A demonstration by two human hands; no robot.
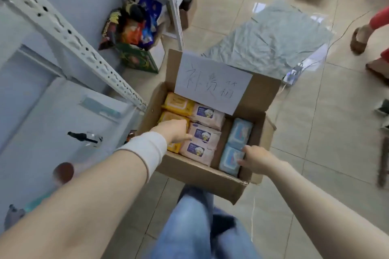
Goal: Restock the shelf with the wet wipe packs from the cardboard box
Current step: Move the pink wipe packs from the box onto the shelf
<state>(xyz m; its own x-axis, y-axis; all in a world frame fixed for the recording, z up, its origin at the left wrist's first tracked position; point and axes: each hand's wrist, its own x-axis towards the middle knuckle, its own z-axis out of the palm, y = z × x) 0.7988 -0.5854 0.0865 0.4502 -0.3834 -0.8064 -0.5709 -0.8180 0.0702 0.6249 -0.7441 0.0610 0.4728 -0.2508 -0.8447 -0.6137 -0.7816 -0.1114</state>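
Both hands reach into the cardboard box (pixel 202 176) on the floor (pixel 315 132). The left hand (pixel 174 130) lies on a yellow pack (pixel 168 116). Its fingers curl down out of sight, so I cannot tell if they hold it. Pink packs (pixel 205 132) sit just right of them. The right hand (pixel 257 160) has its fingers (pixel 245 149) gripping the edge of a blue pack (pixel 230 162). The shelf (pixel 63 111) stands off to the left of the fingers.

Beige tiled floor (pixel 315 132), with an open cardboard box (pixel 202 176) standing on it. Just beyond the box, a crumpled grey sheet (pixel 273 42) spread flat, a small white power block (pixel 291 75) at its near corner. Beyond the box to the left, a green carton (pixel 136 59) heaped with snack bags.
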